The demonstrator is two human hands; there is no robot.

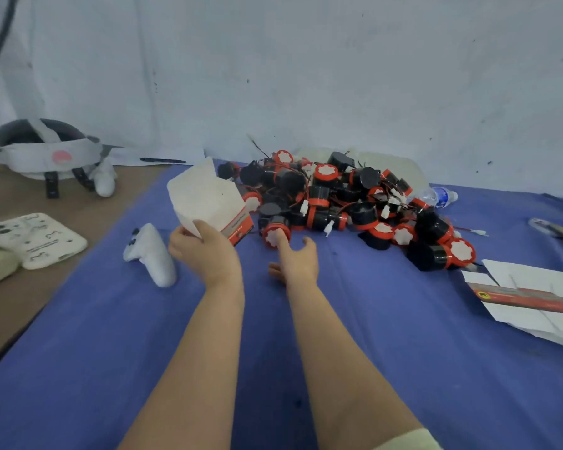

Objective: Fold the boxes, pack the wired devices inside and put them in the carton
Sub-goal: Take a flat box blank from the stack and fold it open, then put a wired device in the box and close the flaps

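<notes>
Left of the device pile (355, 203), on blue cloth (371, 352): one white box (205, 196), gripped by left hand (205, 251).
Right hand (298, 259) slack, forefinger on one wired device (271, 231) at pile's near edge; pile uncountable; white wall (306, 76) behind.

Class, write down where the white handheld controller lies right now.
In the head view, the white controller rests on the blue cloth, just left of the left hand gripping the box.

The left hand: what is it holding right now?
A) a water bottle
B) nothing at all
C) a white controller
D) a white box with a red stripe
D: the left hand grips a folded-up white box with a red stripe, lifted off the blue cloth, while the white controller lies untouched beside it.
</notes>
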